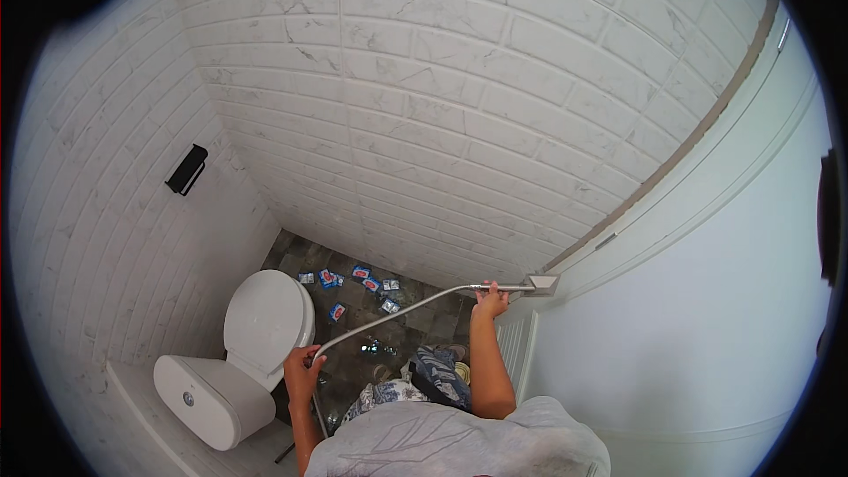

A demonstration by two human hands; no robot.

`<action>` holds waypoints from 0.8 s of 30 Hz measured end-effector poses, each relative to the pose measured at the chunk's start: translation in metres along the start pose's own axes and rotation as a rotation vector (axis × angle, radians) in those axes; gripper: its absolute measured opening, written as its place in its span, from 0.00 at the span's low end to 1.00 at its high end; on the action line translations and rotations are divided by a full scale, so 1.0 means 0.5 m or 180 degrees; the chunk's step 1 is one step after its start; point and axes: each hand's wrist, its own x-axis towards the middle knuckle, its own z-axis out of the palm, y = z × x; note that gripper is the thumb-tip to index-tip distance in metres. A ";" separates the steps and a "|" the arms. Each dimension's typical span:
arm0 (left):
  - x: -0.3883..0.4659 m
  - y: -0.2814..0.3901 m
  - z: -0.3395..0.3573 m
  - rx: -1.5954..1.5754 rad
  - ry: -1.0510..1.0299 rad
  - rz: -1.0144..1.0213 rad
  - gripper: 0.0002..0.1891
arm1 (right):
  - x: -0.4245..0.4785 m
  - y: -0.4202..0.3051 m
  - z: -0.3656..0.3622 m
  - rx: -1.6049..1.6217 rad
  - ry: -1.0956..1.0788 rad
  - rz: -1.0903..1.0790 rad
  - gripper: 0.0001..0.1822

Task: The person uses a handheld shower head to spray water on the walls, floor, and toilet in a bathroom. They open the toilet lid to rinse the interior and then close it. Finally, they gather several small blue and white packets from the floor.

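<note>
My right hand (491, 301) holds the metal handle of a hand shower, whose square head (542, 284) points right, close to the lower wall near the door. From the handle a flexible metal shower hose (391, 319) bends down to the left. My left hand (305, 371) grips this hose beside the toilet seat. Below that hand the hose drops out of sight behind my shirt. Fine spray seems to show by the shower head. Several small blue, red and silver packets (361, 272) lie scattered on the dark tiled floor (424, 321), which looks wet.
A white toilet with its lid (264, 313) down and its cistern (199, 404) stands at the left. Above it a black paper holder (187, 169) is fixed to the tiled wall (397, 112). A white door (669, 344) is on the right. A bag hangs at my front.
</note>
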 end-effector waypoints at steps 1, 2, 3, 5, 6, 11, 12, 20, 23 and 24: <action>-0.002 0.005 0.002 -0.0003 -0.0023 0.0023 0.14 | 0.003 0.000 -0.010 0.0026 0.0049 0.0036 0.19; -0.003 0.008 0.006 -0.0006 -0.0046 0.0047 0.14 | 0.005 0.001 -0.018 0.0040 0.0107 0.0020 0.18; -0.002 0.010 0.009 0.0026 -0.0086 0.0066 0.14 | 0.013 0.004 -0.024 0.0067 0.0167 -0.0006 0.17; -0.006 0.011 0.016 0.0091 -0.0168 0.0106 0.14 | 0.028 0.006 -0.043 0.0118 0.0262 -0.0008 0.16; -0.006 0.014 0.019 0.0090 -0.0190 0.0094 0.14 | 0.030 0.006 -0.046 0.0143 0.0287 0.0019 0.16; 0.001 0.015 0.033 0.0011 -0.0222 0.0153 0.14 | 0.036 0.001 -0.055 0.0255 0.0377 0.0041 0.15; 0.004 0.017 0.034 0.0028 -0.0241 0.0170 0.14 | 0.034 -0.002 -0.055 0.0242 0.0391 0.0032 0.15; 0.001 0.057 0.030 -0.0035 -0.0365 0.0294 0.13 | -0.002 -0.078 -0.012 0.0297 -0.0175 -0.0604 0.20; -0.006 0.070 0.020 0.0057 -0.0396 0.0233 0.13 | -0.048 -0.131 0.041 0.0178 -0.0486 -0.0975 0.21; -0.007 0.075 0.017 0.0062 -0.0404 0.0218 0.13 | -0.066 -0.151 0.058 0.0204 -0.0605 -0.1095 0.21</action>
